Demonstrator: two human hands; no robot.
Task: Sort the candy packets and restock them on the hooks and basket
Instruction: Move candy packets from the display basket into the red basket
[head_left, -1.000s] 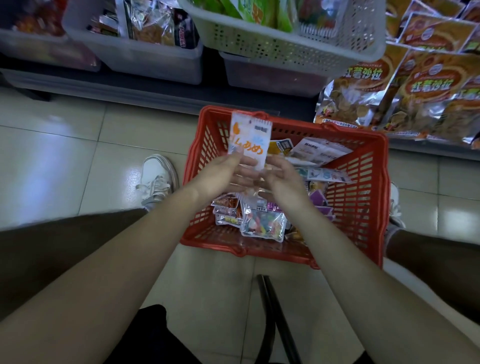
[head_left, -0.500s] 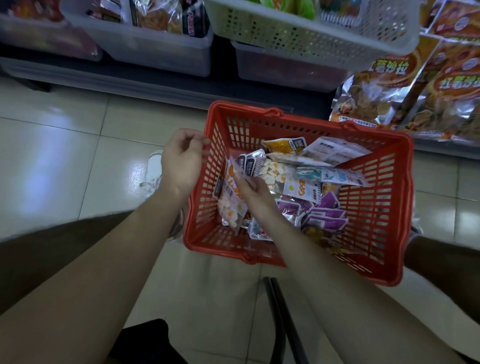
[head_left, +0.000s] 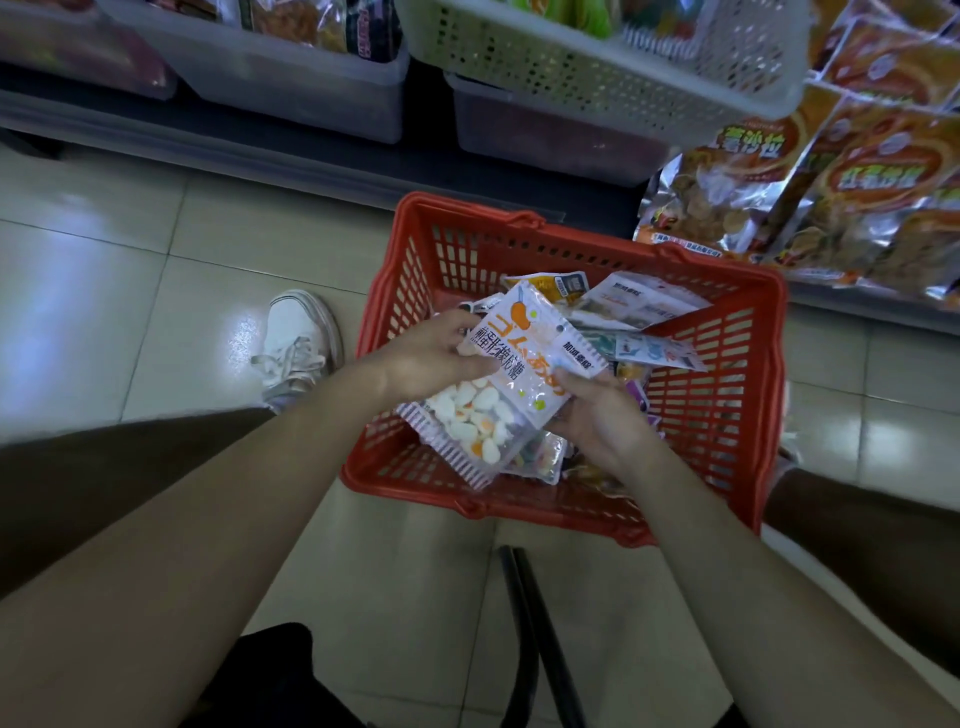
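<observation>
While the left hand (head_left: 431, 358) and right hand (head_left: 602, 415) clamp its side edges, fingers curled, the white candy packet (head_left: 524, 364) reading "煎蛋形橡皮糖" hangs over the red basket (head_left: 587, 244) at centre frame; the snack bags (head_left: 753, 171) at upper right read "红薯沙拉".

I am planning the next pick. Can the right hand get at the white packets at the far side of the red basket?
Probably yes: the white packets lie uncovered on top, just beyond the right hand. But it pinches the egg-candy packet, as does the left hand.
</observation>
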